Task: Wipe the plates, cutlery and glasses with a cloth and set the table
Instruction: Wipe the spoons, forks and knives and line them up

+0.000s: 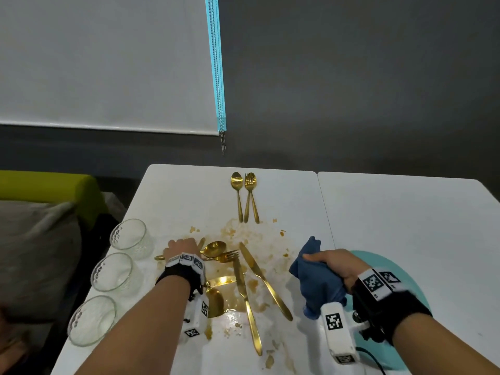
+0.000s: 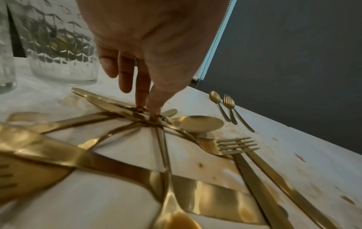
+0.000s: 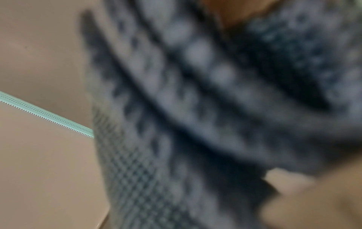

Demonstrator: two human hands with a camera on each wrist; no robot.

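A heap of gold cutlery lies crossed in brown sauce smears on the white table. My left hand reaches down into the heap. In the left wrist view my left hand pinches a handle between thumb and fingertips where several handles cross, beside a spoon and a fork. My right hand grips a bunched blue cloth above the table, over a teal plate. The cloth fills the blurred right wrist view.
Three clear textured glasses stand in a row along the table's left edge. A gold spoon and fork lie side by side at the far edge. A green and grey seat sits to the left.
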